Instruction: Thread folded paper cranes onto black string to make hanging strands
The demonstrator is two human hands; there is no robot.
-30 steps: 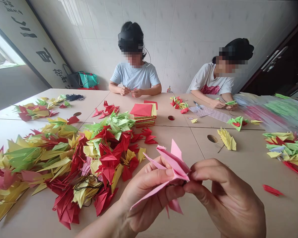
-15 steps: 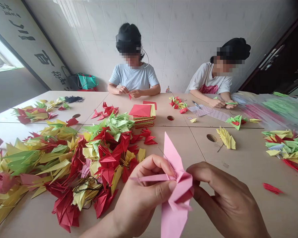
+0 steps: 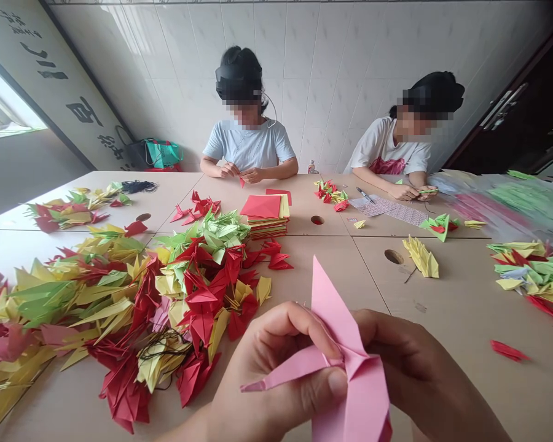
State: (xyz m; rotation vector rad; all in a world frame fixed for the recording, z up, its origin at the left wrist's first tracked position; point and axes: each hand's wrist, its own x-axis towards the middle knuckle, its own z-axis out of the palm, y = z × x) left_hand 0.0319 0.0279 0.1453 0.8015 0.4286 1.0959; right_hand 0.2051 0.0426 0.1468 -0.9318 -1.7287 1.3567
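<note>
A pink folded paper crane (image 3: 334,301) is held up close in front of me, over the near part of the table. My left hand (image 3: 286,368) pinches it near its centre between thumb and forefinger, and a narrow pink point sticks out to the left across the fingers. Behind the crane's right side is my right hand (image 3: 419,362), its fingers curled and their tips hidden by the paper. Left of my hands lies a large pile of folded paper cranes (image 3: 120,294) in red, yellow, green and pink.
A stack of square paper (image 3: 264,215) stands mid-table. Two people sit opposite, hands on small paper pieces. Yellow folded cranes (image 3: 421,256) lie by a table hole (image 3: 394,256). A red folded piece (image 3: 508,350) and a mixed pile (image 3: 534,270) are at right.
The pink crane has turned, showing more of its broad right part, and has shifted slightly right and down. My right hand's fingertips have gone behind the paper.
</note>
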